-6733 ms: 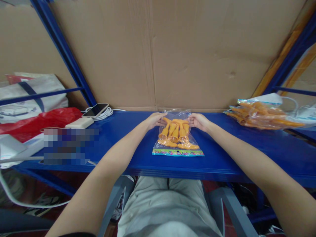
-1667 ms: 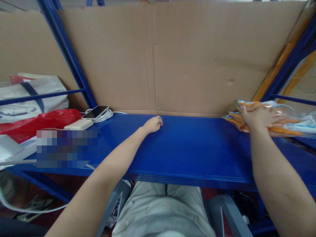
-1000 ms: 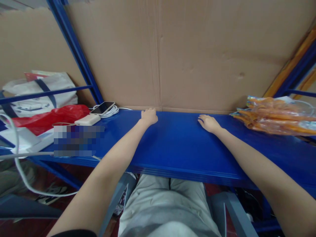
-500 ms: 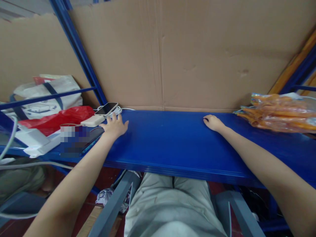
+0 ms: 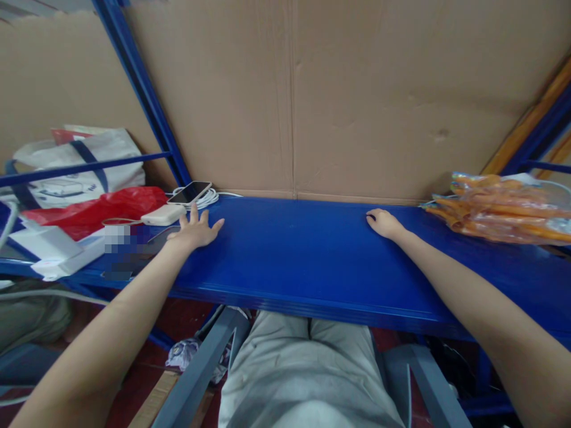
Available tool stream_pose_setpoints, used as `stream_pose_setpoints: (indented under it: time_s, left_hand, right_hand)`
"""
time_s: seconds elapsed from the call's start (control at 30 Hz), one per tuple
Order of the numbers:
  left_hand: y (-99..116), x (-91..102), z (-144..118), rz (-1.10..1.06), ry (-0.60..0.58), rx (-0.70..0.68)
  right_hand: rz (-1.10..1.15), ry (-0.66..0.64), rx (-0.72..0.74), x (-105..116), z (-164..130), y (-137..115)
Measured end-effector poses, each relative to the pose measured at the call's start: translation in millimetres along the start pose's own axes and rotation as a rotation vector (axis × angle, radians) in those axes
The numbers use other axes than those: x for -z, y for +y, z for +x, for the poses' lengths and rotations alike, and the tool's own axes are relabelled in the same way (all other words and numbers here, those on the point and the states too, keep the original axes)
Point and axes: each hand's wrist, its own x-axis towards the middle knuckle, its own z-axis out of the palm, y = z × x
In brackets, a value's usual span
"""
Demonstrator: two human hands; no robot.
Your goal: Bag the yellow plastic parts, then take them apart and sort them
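Observation:
My left hand (image 5: pixel 195 232) is open, fingers spread, over the left part of the blue shelf (image 5: pixel 285 255). Close to its fingertips are a white power bank-like block (image 5: pixel 163 214) and a phone (image 5: pixel 190 193) lying on a coiled white cable (image 5: pixel 209 199). A dark flat object (image 5: pixel 163 236), partly blurred out, lies beside the wrist and is partly covered by the forearm. On the right, my right hand (image 5: pixel 384 224) rests on the shelf surface with its fingers curled in, and nothing shows in it.
At left are a red plastic bag (image 5: pixel 102 208), a white tote bag (image 5: pixel 96 163) and a white power strip with adapter (image 5: pixel 53 249). Clear bags of orange items (image 5: pixel 504 208) lie at right. A cardboard panel (image 5: pixel 357 89) stands behind, and chair armrests (image 5: pixel 203 365) flank my legs.
My left hand has shifted a little to the left, still spread. My right hand stays in place, curled. The view has moved slightly.

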Motion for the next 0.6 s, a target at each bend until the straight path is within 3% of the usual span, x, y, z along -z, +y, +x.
stream_pose_setpoints:
  time_s: [0.03, 0.1, 0.27, 0.4, 0.5, 0.6]
  left_hand:
    - [5, 2.3, 0, -0.008, -0.012, 0.079]
    - [21, 8.8, -1, -0.003, -0.007, 0.076]
    - [81, 28.0, 3, -0.004, 0.064, -0.161]
    - [130, 37.1, 16, 0.045, -0.104, -0.406]
    - [153, 26.7, 28, -0.008, -0.227, -0.605]
    - [159, 0.8, 37, -0.051, -0.171, -0.573]
  right_hand:
    - [0.001, 0.0, -0.002, -1, 0, 0]
    - [0.004, 0.002, -0.005, -2, 1, 1]
    - [0.009, 0.018, 0.007, -2, 2, 3]
    - [0.006, 0.003, 0.006, -1, 1, 2]
    - [-0.006, -0.016, 0.016, 0, 1, 3]
    - [-0.008, -0.037, 0.036, 1, 2, 4]
